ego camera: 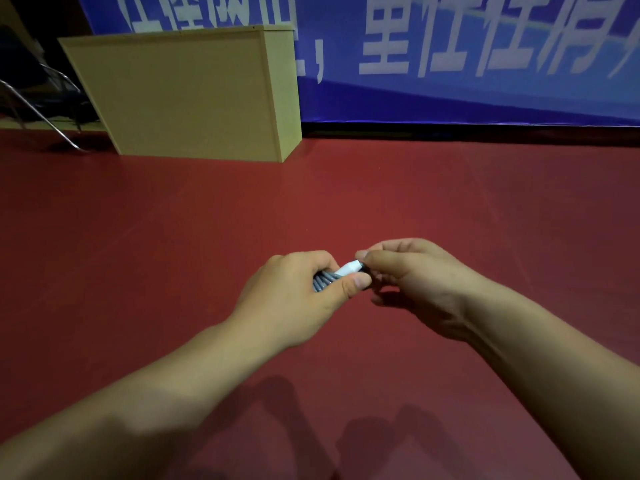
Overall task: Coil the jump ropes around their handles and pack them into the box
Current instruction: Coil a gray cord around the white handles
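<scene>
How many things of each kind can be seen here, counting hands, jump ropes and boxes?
Hands: 2, the left hand and the right hand, both gripping the rope bundle.
Jump ropes: 1, a coiled jump rope, grey cord with a white handle.
Boxes: 1, a yellow box on the floor.
Total: 4

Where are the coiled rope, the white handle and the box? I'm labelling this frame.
coiled rope (321, 280), head view, grey turns showing under the left thumb.
white handle (347, 269), head view, middle of the bare white part between the hands.
box (180, 95), head view, its broad front face.
</scene>
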The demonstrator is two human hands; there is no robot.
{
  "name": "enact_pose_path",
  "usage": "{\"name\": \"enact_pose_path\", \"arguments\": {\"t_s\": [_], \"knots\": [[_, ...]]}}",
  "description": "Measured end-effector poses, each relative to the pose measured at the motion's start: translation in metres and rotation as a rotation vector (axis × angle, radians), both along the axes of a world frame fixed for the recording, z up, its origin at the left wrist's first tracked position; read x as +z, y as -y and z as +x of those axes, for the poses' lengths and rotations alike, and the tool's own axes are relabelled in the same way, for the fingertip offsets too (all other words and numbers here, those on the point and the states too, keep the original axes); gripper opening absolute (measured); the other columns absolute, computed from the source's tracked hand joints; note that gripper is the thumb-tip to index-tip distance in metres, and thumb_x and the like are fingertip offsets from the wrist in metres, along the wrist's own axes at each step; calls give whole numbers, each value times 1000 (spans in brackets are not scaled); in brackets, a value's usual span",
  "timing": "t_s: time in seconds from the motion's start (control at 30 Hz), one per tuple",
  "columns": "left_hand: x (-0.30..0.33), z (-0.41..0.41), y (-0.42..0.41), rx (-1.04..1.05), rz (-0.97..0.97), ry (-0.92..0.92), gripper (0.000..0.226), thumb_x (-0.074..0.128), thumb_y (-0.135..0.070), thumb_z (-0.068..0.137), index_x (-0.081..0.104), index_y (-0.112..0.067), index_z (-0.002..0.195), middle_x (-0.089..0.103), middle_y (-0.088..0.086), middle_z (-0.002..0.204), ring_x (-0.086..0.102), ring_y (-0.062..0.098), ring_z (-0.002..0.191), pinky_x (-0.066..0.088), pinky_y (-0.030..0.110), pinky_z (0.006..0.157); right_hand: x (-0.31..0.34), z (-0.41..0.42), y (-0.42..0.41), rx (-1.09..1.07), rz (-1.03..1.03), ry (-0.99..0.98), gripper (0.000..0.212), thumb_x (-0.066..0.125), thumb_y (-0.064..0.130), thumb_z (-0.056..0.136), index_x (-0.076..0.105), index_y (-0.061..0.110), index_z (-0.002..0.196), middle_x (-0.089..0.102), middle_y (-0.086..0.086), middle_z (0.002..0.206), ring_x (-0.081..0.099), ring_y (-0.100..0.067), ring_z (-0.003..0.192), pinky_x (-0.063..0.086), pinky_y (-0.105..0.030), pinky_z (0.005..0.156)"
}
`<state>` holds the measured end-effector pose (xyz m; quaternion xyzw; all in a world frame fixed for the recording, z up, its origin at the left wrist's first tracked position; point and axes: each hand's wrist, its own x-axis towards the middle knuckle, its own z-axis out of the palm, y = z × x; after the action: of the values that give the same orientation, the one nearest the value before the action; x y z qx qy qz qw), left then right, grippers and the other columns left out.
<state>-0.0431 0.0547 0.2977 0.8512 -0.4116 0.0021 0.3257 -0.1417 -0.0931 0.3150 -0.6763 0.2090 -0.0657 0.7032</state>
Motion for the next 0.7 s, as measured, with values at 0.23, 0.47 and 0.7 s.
{"name": "enact_pose_path", "arguments": {"t_s": [0.23,0.47,0.7], "knots": [[9,3,-19,2,-43,-198,46,55,-70,78,64,-24,77,68,4,67,66,23,61,56,46,61,-9,25,-23,-185,-462,200,21,52,18,98,61,18,78,62,6,68,51,0,56,44,-24,60],[9,-7,-69,129,-47,-314,22,60,-42,92,60,-21,92,71,3,71,69,15,55,55,30,61,-18,73,-64,-166,-346,292,27,52,21,99,58,20,72,54,2,65,46,-14,61,41,-34,64],[-14,10,-192,377,-44,-547,28,64,-35,93,62,-10,80,65,8,68,62,18,59,49,27,58,-53,89,-169,137,-173,270,23,59,16,96,66,18,74,54,0,61,47,-14,61,40,-28,57]]}}
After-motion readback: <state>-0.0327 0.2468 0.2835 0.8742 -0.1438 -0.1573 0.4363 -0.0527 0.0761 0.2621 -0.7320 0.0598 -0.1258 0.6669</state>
